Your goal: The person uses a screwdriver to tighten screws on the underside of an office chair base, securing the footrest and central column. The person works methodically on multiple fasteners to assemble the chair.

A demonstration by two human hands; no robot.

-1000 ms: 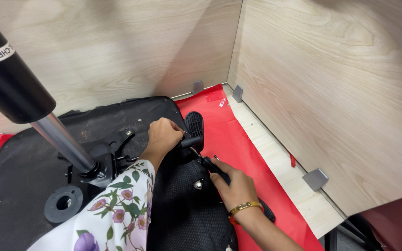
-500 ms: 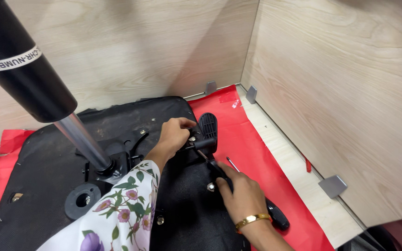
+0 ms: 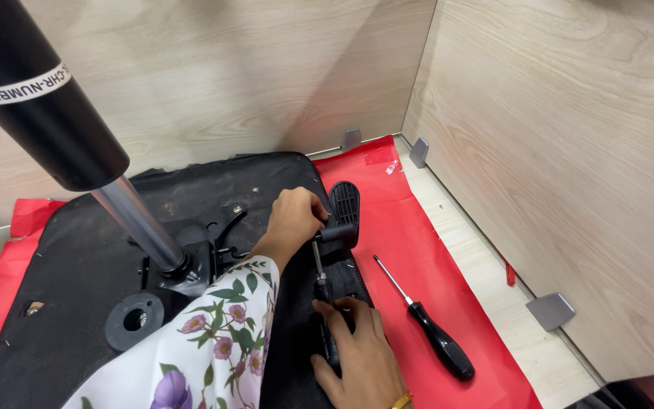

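1. Here, left hand (image 3: 295, 221) closed around the black lever handle (image 3: 342, 212) at the edge of the upturned chair seat (image 3: 77, 257).
2. Right hand (image 3: 361, 348) wrapped on a black-handled screwdriver (image 3: 321, 291), tip up toward the lever.
3. Second screwdriver (image 3: 425, 322) lies loose on the red mat (image 3: 418, 250), just right of the seat.
4. Gas cylinder (image 3: 62, 129) stands from the seat's mechanism.

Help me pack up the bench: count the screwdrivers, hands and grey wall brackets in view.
Screwdrivers: 2, one lying on the red mat, one held in the right hand
Hands: 2, left hand, right hand
Grey brackets: 4
Total: 8
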